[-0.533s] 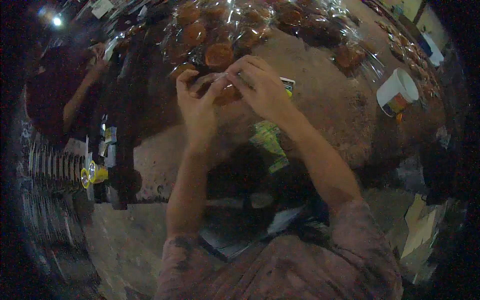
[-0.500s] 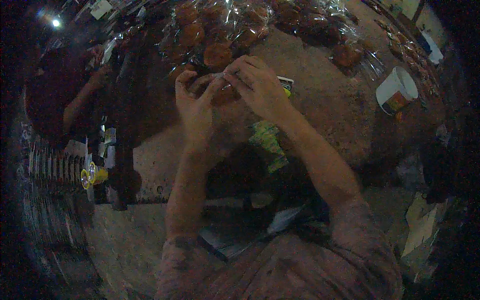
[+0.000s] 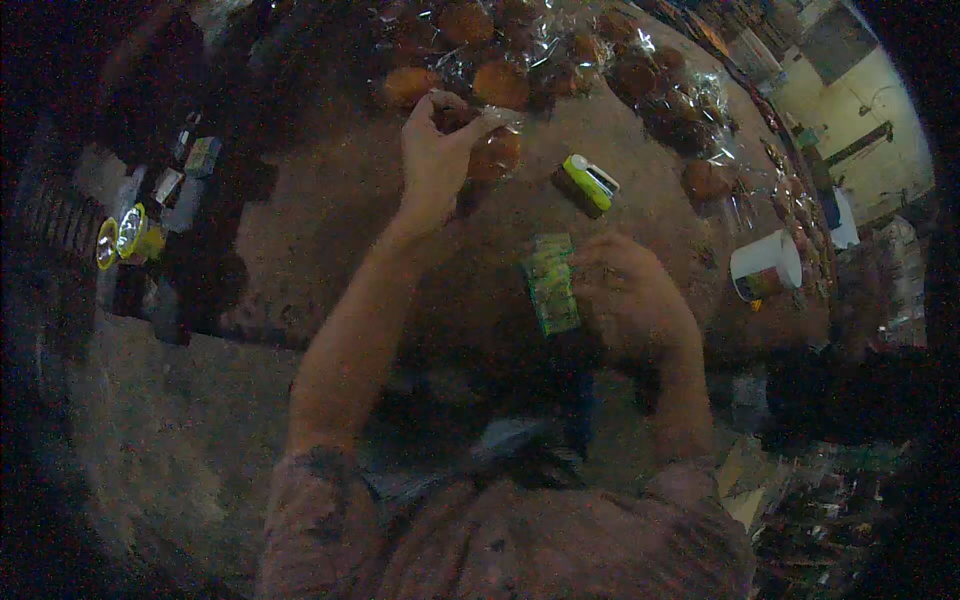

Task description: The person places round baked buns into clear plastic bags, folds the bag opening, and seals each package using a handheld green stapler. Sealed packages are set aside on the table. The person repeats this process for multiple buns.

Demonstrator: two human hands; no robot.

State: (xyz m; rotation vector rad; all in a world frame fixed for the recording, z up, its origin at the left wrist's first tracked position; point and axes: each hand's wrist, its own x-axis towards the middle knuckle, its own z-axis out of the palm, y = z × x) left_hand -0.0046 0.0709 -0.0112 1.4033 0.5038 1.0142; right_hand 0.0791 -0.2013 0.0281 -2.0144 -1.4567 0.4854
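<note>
My left hand (image 3: pixel 442 160) pinches the gathered neck of a clear plastic bag (image 3: pixel 500 122). A round, brown, baked-looking piece (image 3: pixel 495 157) shows inside it, at the far middle of the brown work surface. Lower and to the right, my right hand (image 3: pixel 630 285) has its fingers at the right edge of a green printed paper stack (image 3: pixel 552 282). Those fingers are dim and smeared, so whether they grip the paper does not show. Between the hands and farther off lies a green and white stapler (image 3: pixel 592 185).
Many bagged round brown pieces (image 3: pixel 500 85) crowd the far side, with more (image 3: pixel 705 180) at the far right. A white tub (image 3: pixel 767 267) stands at the right. Yellow-rimmed containers (image 3: pixel 130 235) and small boxes (image 3: pixel 203 157) are at the left. The surface (image 3: pixel 330 230) ends near my waist.
Both hands were together at the bag; my right hand has let go and moved down and right to the green paper. My left hand still holds the bag. The stapler now shows fully.
</note>
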